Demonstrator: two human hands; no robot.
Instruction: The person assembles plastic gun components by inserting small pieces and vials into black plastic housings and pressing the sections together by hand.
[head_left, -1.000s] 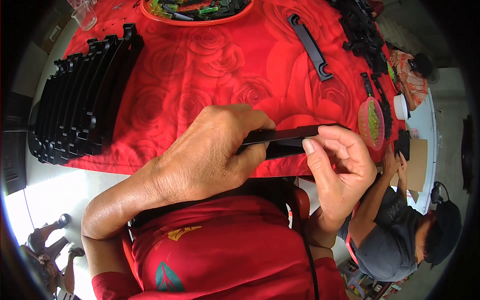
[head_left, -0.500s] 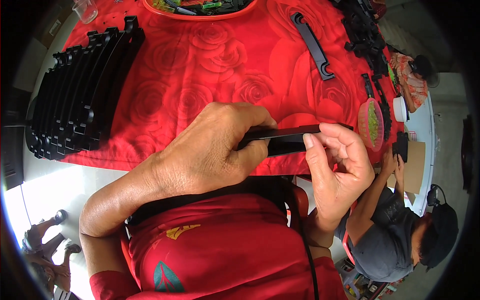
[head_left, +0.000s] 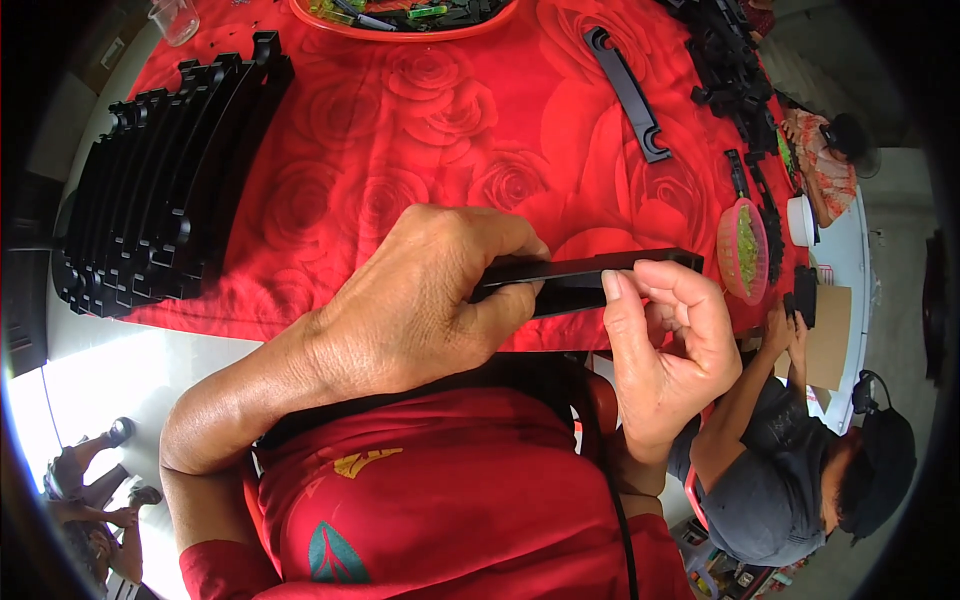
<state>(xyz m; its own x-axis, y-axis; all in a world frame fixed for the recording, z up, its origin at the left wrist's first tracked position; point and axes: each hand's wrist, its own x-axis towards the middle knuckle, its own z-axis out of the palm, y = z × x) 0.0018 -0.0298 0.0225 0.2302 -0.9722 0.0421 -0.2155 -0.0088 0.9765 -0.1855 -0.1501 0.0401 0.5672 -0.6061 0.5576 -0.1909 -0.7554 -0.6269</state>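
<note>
Right grip (head_left: pixel 680 345) has shifted a touch nearer since the earlier frame, so more of the long black part's (head_left: pixel 575 272) right end shows beyond my index finger (head_left: pixel 665 270); left grip (head_left: pixel 415 305) looks abt the same. Left grip's pinching the part's left end, thumb on the near side, fingers curled over the far side. Right grip's curled, thumb (head_left: pixel 625 320) and index close tog. at the part's near side; can't tell if they're pressed tog. or pinching anything. Part's held approx. level, L to R, over the near edge of the worktop (head_left: pixel 390 130) w/ its red rose-print cover, just beyond my red shirt (head_left: pixel 460 490). At left, a row of long black pieces (head_left: pixel 165 190) lies packed side by side. Single black piece w/ notched ends (head_left: pixel 630 95) lies apart, far right of centre. Far side: red-rimmed basin (head_left: pixel 420 36) of black & green bits, plus clear cup (head_left: pixel 177 22) at far left. Along the right edge: heap of black parts (head_left: pixel 720 65), pink oval tub (head_left: pixel 727 258) w/ green bits (head_left: pixel 747 245), white tub (head_left: pixel 800 220) just beside. Co-worker (head_left: pixel 770 490) in dark shirt, near right, has both hands (head_left: pixel 785 330) at a black object (head_left: pixel 805 283).
</note>
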